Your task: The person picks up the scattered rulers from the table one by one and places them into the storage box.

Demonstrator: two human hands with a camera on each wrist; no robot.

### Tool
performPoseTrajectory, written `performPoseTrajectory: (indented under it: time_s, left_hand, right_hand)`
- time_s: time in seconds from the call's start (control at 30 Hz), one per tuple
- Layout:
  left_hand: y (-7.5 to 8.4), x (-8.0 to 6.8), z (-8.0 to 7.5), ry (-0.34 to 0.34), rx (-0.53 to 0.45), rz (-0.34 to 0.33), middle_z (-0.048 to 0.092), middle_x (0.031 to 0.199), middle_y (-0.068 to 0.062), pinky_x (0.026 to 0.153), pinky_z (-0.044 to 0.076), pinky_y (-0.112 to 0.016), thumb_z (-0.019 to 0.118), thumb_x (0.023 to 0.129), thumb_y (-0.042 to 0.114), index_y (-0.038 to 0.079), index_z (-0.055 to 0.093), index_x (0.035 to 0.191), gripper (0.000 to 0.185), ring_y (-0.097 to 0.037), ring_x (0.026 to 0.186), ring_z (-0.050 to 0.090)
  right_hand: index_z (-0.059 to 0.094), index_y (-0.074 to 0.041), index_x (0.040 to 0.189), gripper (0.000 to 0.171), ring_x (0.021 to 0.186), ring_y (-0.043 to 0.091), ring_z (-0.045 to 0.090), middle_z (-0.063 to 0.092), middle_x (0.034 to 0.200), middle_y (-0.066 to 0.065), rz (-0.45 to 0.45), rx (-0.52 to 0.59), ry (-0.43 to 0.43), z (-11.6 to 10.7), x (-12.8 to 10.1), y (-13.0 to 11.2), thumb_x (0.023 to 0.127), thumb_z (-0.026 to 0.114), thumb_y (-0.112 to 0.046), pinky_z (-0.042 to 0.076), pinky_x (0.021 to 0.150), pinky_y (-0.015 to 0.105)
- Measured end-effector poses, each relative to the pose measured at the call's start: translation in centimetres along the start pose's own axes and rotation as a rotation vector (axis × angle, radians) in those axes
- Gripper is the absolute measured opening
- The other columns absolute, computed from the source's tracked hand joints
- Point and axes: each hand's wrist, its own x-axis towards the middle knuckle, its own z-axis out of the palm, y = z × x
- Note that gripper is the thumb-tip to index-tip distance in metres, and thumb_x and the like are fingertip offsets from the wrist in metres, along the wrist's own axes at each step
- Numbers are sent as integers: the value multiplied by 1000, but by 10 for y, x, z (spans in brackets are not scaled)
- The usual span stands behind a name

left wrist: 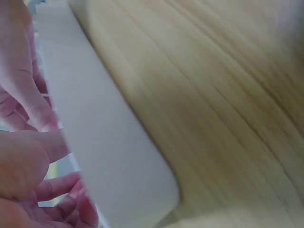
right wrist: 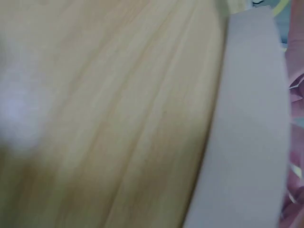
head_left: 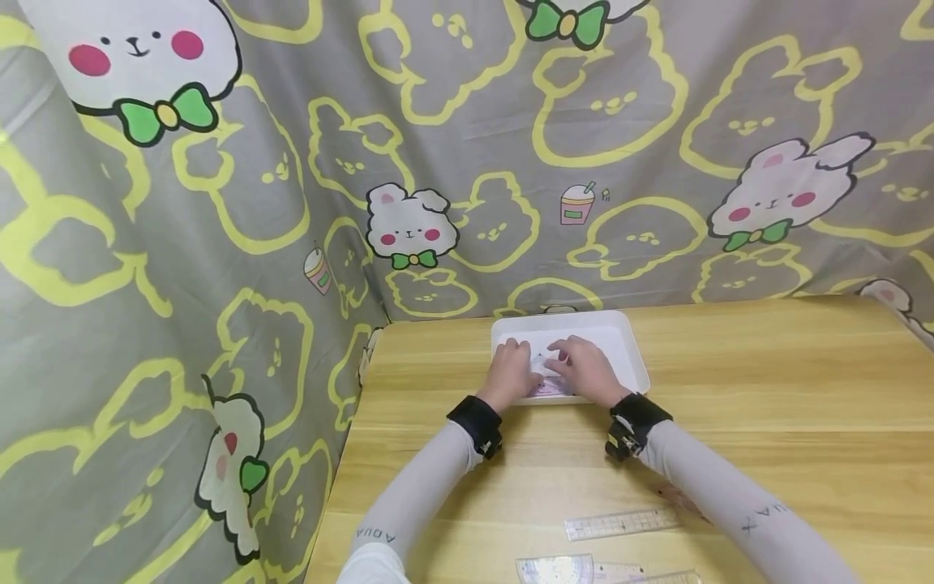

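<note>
Nearest the viewer, clear plastic rulers (head_left: 622, 523) and a protractor (head_left: 556, 568) lay flat on a pale wooden table (head_left: 766, 389); the upper ruler's long axis ran left to right, tilted slightly. Further on, two arms in light grey sleeves reached forward. The left hand (head_left: 508, 371) and right hand (head_left: 584, 369) met inside a shallow white rectangular tray (head_left: 627, 341), long side left to right, fingers bent over a small flat item with pink markings (head_left: 549, 388). Whether they gripped it could not be told. Behind hung a grey curtain (head_left: 292, 162) printed with rabbits.
</note>
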Motion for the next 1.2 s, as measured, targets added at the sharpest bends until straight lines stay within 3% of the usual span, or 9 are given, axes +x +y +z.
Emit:
performPoseTrajectory:
  time_s: [0.27, 0.4, 0.57, 0.8, 1.0, 1.1, 1.2]
  left_hand:
    - [17, -33, -20, 124, -192, 123, 62, 111, -10, 84, 51, -30, 84, 90, 38, 2, 67, 124, 52, -24, 99, 58]
    - [29, -54, -28, 128, -263, 172, 60, 113, -7, 84, 49, -25, 84, 90, 38, 4, 65, 131, 56, -18, 100, 55]
    - [44, -83, -27, 62, -270, 234, 62, 116, -5, 86, 47, -22, 83, 90, 41, 8, 65, 133, 58, -13, 101, 54]
    - [60, -119, -9, -103, -235, 283, 62, 113, 2, 85, 44, -17, 82, 87, 51, 13, 65, 134, 63, -5, 97, 50]
    - [70, -144, 8, -228, -123, 377, 54, 93, 13, 71, 33, -12, 82, 82, 62, 18, 72, 116, 56, -1, 82, 42]
    - [71, -153, 13, -261, -91, 413, 51, 90, 15, 70, 31, -12, 83, 80, 65, 21, 70, 108, 54, -1, 80, 41]
    - [73, -159, 14, -284, -89, 421, 51, 89, 15, 71, 32, -12, 82, 81, 64, 22, 69, 104, 51, -1, 80, 41]
  right_hand:
    - [77, -4, 104, 13, 70, 9, 59, 68, 80, -3, -118, 123, 175, -31, -34, 2, 94, 79, -12, 51, 63, 28]
    - [77, -7, 102, 12, 70, 2, 57, 69, 81, -7, -129, 135, 147, -51, -61, 0, 91, 81, -11, 51, 62, 23]
    - [76, -9, 101, 16, 76, 2, 61, 72, 87, -6, -182, 125, 22, -72, -98, -4, 87, 83, -13, 56, 65, 25]
    - [74, -14, 105, 31, 88, 10, 68, 73, 100, -6, -208, 90, -209, -78, -146, -9, 84, 87, -33, 60, 76, 30]
    - [73, -19, 100, 36, 79, 2, 55, 64, 95, -12, -245, 133, -336, -72, -168, -15, 76, 91, -39, 49, 66, 23]
    - [71, -21, 97, 34, 76, -2, 47, 55, 91, -16, -259, 99, -362, -70, -178, -19, 75, 92, -35, 43, 62, 19]
    - [70, -23, 96, 31, 74, -4, 43, 49, 87, -17, -212, 45, -378, -71, -189, -24, 76, 92, -30, 39, 59, 19]
